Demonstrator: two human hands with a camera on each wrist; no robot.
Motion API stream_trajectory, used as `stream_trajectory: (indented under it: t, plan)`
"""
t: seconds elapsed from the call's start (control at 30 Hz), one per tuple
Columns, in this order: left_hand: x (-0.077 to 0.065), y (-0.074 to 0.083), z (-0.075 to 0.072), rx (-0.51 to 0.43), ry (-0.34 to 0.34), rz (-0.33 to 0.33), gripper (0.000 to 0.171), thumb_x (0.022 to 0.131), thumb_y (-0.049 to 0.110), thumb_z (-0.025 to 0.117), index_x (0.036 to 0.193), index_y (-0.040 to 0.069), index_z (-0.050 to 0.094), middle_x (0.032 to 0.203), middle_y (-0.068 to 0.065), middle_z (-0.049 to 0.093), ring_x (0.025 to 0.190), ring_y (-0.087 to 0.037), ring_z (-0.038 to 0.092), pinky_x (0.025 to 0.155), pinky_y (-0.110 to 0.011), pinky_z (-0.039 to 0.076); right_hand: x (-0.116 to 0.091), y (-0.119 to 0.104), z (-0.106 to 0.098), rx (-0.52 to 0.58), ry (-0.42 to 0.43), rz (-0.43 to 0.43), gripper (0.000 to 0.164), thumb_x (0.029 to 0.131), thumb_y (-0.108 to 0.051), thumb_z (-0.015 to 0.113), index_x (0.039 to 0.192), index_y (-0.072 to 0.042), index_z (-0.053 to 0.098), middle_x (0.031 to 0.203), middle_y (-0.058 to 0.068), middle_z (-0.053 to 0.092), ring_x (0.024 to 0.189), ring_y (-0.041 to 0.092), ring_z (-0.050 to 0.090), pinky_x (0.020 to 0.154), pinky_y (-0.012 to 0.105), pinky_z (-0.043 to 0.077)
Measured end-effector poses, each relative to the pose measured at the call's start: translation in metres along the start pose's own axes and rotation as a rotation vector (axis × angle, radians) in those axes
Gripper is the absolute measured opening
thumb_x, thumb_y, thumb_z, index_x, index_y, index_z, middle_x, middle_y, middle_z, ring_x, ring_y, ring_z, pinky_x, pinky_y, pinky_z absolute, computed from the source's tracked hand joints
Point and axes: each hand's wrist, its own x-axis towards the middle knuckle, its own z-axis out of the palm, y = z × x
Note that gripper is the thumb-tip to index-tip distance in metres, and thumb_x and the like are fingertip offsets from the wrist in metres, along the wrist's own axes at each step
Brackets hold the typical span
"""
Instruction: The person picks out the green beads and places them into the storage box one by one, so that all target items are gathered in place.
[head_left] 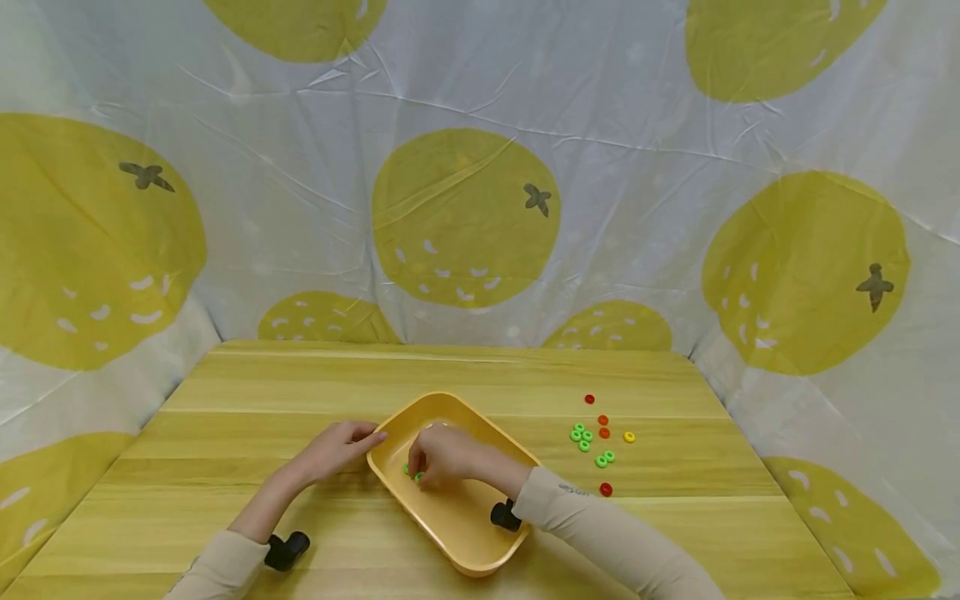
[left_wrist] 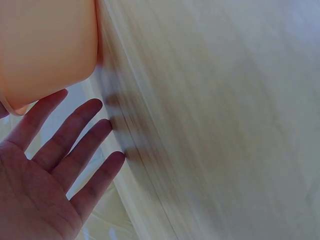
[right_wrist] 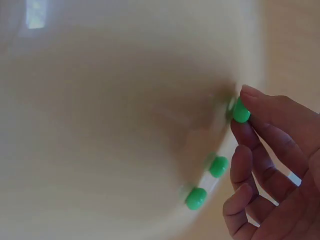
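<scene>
Inside an orange-yellow plastic basin (head_left: 480,540), my right hand (head_left: 446,454) pinches a small green ring (right_wrist: 242,111) between thumb and index finger, close to the basin's floor and wall. Its other fingers are loosely bent. Two more green rings (right_wrist: 207,182) lie beside that hand along the foot of the wall, in the right wrist view. My left hand (head_left: 337,450) holds the basin's rim at its left corner, thumb over the edge and index finger against the outside. The remaining left fingers (left_wrist: 82,135) are spread, their tips near the table.
On the wooden table (head_left: 300,383), right of the basin, lie several loose green rings (head_left: 581,436), red and orange-red rings (head_left: 604,433) and a yellow ring (head_left: 629,437). A fruit-patterned curtain (head_left: 630,233) hangs behind the table and along its sides.
</scene>
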Motion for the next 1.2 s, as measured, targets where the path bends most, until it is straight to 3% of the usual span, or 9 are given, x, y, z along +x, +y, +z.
stream_trajectory:
  t: [0.23, 0.63, 0.8, 1.03, 1.2]
  plan:
    - [0.001, -0.003, 0.001, 0.011, 0.007, 0.001, 0.035, 0.099, 0.038, 0.044, 0.108, 0.015, 0.068, 0.1, 0.001, 0.071, 0.099, -0.018, 0.064, 0.082, -0.037, 0.048, 0.002, 0.001, 0.006, -0.037, 0.004, -0.007, 0.011, 0.072, -0.013, 0.079, 0.077, -0.02, 0.073, 0.071, -0.013, 0.064, 0.065, -0.004, 0.051, 0.06, 0.01, 0.039]
    - [0.002, -0.005, 0.003, 0.028, 0.011, -0.014, 0.035, 0.099, 0.041, 0.044, 0.105, 0.018, 0.069, 0.096, 0.004, 0.071, 0.091, -0.01, 0.062, 0.077, -0.029, 0.047, 0.002, 0.002, 0.007, 0.001, 0.001, -0.012, 0.012, 0.073, -0.016, 0.08, 0.083, -0.018, 0.073, 0.076, -0.011, 0.067, 0.067, -0.004, 0.052, 0.062, 0.011, 0.04]
    - [0.001, -0.005, 0.002, 0.024, 0.006, -0.006, 0.034, 0.099, 0.04, 0.044, 0.106, 0.017, 0.069, 0.097, 0.003, 0.071, 0.093, -0.012, 0.062, 0.077, -0.03, 0.047, 0.002, 0.001, 0.005, -0.013, 0.042, -0.005, 0.008, 0.076, -0.019, 0.078, 0.083, -0.019, 0.073, 0.076, -0.012, 0.066, 0.069, -0.003, 0.052, 0.064, 0.01, 0.039]
    - [0.001, -0.003, 0.0, -0.008, -0.008, -0.001, 0.034, 0.099, 0.037, 0.045, 0.11, 0.014, 0.067, 0.101, -0.002, 0.071, 0.098, -0.021, 0.063, 0.079, -0.037, 0.048, -0.001, 0.003, -0.005, 0.114, 0.087, 0.039, 0.008, 0.084, -0.021, 0.071, 0.09, -0.016, 0.073, 0.081, -0.009, 0.068, 0.067, -0.003, 0.053, 0.056, 0.012, 0.041]
    - [0.001, -0.002, 0.0, 0.002, -0.002, 0.0, 0.034, 0.099, 0.037, 0.044, 0.109, 0.014, 0.068, 0.1, -0.001, 0.071, 0.101, -0.023, 0.064, 0.083, -0.043, 0.048, -0.004, 0.009, -0.017, 0.218, 0.148, 0.016, 0.012, 0.085, -0.019, 0.07, 0.092, -0.011, 0.074, 0.083, -0.003, 0.071, 0.064, 0.001, 0.057, 0.058, 0.012, 0.043]
